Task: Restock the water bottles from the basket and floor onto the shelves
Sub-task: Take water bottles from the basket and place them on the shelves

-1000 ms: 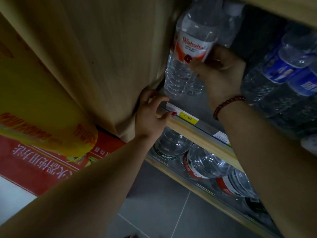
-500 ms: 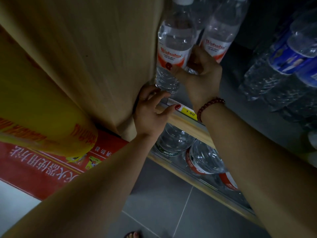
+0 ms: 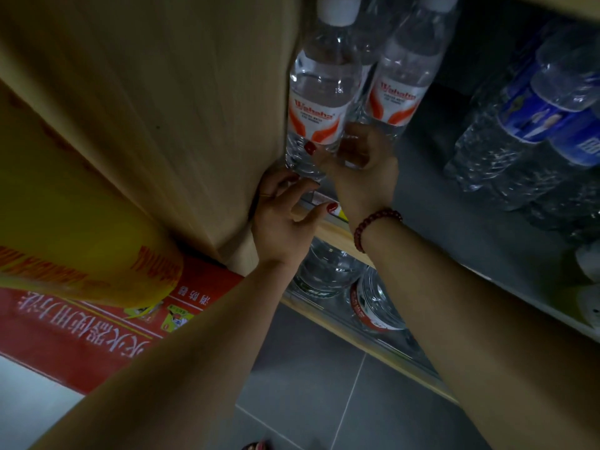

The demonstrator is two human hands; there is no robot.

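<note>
Front water bottle (image 3: 319,92): clear plastic, white cap, white label with red-orange flame marks and red "Wahaha" lettering, ribbed lower body; upright at the front left corner of the grey shelf (image 3: 422,196), hard against the wooden side panel (image 3: 178,108). Held low on the body by the right grip (image 3: 360,177), fingers curled round it, red-nailed thumb laid at the label's bottom edge; red bead bracelet (image 3: 373,222) on that wrist. Left grip (image 3: 282,222) just below, holding nothing, fingers loosely bent beside the bottle's base, thumb resting on the shelf's front rail by the price tag (image 3: 324,199).

By count: two Wahaha bottles with labels facing out, the second bottle (image 3: 402,79) just beside the first on its right; part of a third clear one glimpsed behind them. Further right, well apart, blue-labelled bottles (image 3: 535,118), two labels made out, total not tellable in the dark. On the lower shelf, two large bottles (image 3: 328,274) seen from above, one green-banded, one red-labelled. One red poster (image 3: 97,336) at the left; grey tiled floor (image 3: 308,384) below.
</note>
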